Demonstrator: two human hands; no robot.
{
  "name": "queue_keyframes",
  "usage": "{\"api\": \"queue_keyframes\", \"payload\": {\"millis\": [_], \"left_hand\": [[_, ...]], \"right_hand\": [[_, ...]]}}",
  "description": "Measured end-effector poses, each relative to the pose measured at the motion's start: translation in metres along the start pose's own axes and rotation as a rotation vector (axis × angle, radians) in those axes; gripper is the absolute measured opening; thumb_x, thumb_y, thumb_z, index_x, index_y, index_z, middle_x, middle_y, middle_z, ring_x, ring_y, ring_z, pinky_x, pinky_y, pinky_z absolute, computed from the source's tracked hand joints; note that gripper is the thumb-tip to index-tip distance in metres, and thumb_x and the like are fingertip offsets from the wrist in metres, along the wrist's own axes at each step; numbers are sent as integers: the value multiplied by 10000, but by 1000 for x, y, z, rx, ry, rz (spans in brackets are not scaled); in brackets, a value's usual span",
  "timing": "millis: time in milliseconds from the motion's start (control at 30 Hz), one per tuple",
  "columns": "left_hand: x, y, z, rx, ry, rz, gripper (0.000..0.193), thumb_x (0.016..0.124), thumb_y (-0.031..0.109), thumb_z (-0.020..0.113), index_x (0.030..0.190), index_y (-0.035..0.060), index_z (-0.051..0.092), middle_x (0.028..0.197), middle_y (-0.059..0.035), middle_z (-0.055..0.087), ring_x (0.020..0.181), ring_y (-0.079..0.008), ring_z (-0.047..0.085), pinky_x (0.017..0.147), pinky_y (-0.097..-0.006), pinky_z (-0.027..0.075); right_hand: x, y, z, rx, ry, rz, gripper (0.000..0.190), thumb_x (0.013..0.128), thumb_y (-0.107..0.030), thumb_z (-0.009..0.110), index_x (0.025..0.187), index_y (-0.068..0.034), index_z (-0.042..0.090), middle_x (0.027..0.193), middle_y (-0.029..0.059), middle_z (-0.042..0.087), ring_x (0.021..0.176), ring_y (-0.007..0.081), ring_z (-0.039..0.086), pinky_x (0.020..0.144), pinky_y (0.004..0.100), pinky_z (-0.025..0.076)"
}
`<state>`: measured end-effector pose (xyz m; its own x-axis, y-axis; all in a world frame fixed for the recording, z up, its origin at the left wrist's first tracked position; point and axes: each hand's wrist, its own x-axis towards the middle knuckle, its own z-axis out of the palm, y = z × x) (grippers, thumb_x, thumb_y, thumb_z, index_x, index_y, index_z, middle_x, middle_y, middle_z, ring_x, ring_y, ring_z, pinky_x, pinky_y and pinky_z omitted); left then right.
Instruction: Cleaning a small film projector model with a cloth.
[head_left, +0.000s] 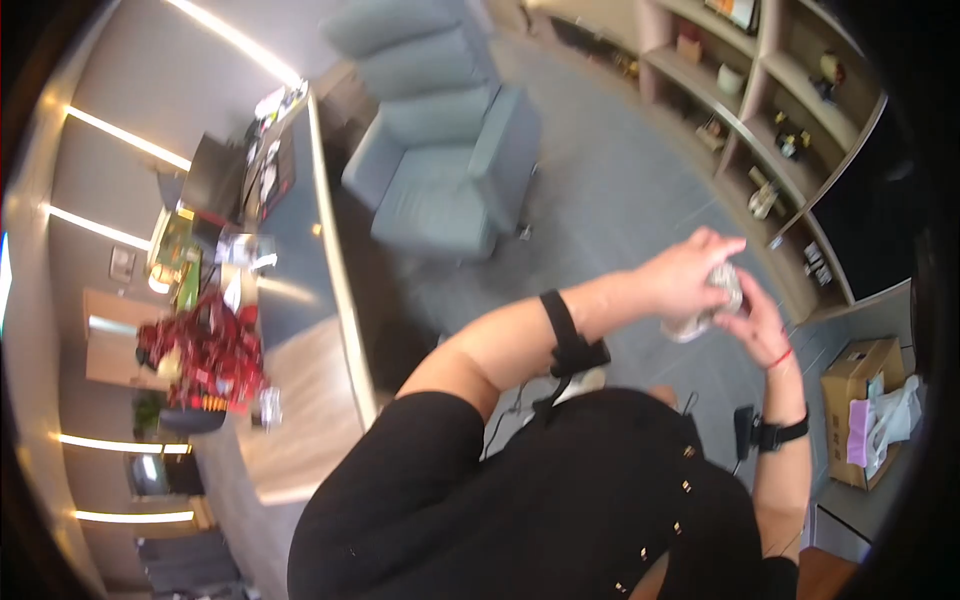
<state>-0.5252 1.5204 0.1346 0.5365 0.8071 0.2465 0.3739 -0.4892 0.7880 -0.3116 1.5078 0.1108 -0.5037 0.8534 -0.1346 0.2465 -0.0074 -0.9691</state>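
Out to the right, both of my hands are together over the dark floor, in front of the shelving. My left hand (690, 274) grips a small whitish, partly see-through object (724, 281) with a textured upper part. Blur and my fingers hide too much of it to tell what it is. My right hand (757, 322) closes on the same object from the other side, thumb and fingers around it. A black strap with a small device sits on each forearm. A thin red string circles my right wrist.
A grey-blue armchair (442, 180) stands ahead. Left of it is a long desk (300, 375) with a monitor (215, 178) and a large red figure model (214, 349). Open shelving (739, 120) with ornaments curves along the right. A cardboard box (844, 390) with plastic wrapping sits at far right.
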Motion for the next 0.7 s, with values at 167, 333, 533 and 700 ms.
{"api": "queue_keyframes", "payload": {"millis": [167,333,533,700], "left_hand": [[114,-40,6,-99,-189,61,610,808,195,656,1351,89,397,1182,-202,462,1072,-372,524,911,-405,450],[221,-81,8,-129,-356,235,579,859,277,625,1365,115,394,1188,-188,492,1063,-365,551,895,-416,463],[342,-144,-61,29,-377,206,566,860,324,636,1342,105,435,1199,-168,533,1054,-290,582,888,-387,482],[494,-136,-111,6,-175,152,599,863,279,641,1376,81,403,1193,-181,577,1106,-267,567,936,-362,461]], "right_hand": [[50,-10,-68,-348,334,89,446,743,-128,670,1147,21,553,1028,99,644,963,157,597,846,312,479],[81,23,-159,-262,511,-55,310,701,-68,571,1003,2,599,859,70,637,821,133,590,746,283,483],[107,42,-249,-233,830,93,267,694,-66,601,949,13,610,830,58,632,791,125,583,742,263,470],[119,24,-294,-249,1023,144,267,700,-64,601,956,11,621,845,62,635,807,125,577,746,266,466]]}}
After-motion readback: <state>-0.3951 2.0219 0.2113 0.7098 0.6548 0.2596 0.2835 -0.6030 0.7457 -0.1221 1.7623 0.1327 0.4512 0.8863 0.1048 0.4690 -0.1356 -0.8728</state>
